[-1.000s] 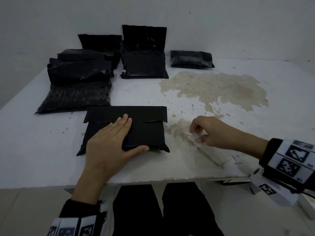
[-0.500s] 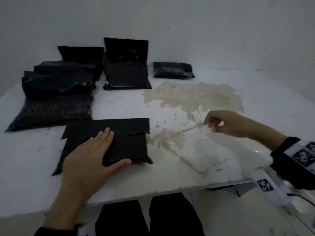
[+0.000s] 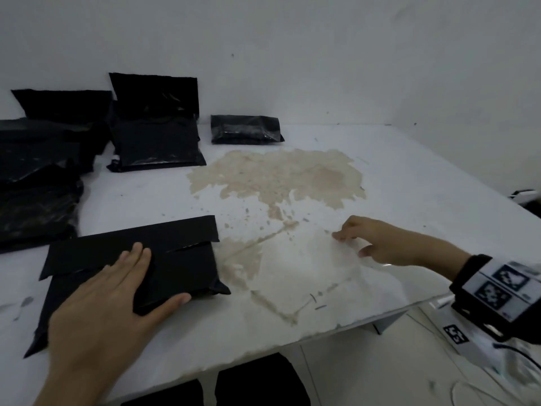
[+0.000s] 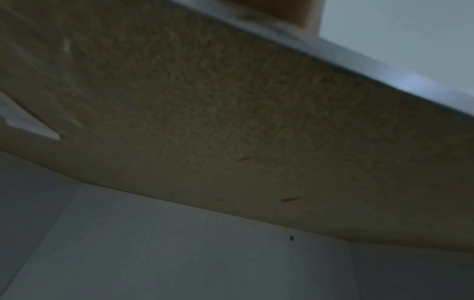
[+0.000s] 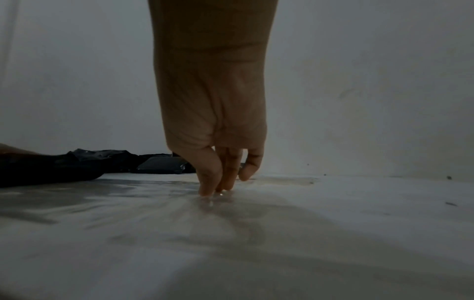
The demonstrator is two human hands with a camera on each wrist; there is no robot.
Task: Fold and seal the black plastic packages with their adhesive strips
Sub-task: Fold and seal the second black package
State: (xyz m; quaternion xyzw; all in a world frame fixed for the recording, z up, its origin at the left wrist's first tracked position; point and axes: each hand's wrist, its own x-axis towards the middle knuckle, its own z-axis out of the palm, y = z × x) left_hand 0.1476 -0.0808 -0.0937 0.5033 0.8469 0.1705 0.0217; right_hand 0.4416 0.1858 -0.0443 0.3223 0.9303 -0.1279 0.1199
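right hand [image 3: 383, 244] moved right, fingers lowered to table [image 3: 409, 177]

White table [image 3: 409, 177] fills most of my head view; paint worn through in a large tan patch [image 3: 278, 177] at centre frame, smaller flecks trailing toward the lower middle. Near edge [image 3: 292, 344] chipped, running diagonally across the lower frame. Plain white wall [image 3: 322, 54] spans the top of the frame, a few dark specks on it. Pale floor [image 3: 366, 373] at lower right, below the edge. Light dim and even. Left wrist view: brown underside of a board [image 4: 231, 121], grainy, with grey-white surfaces below it.
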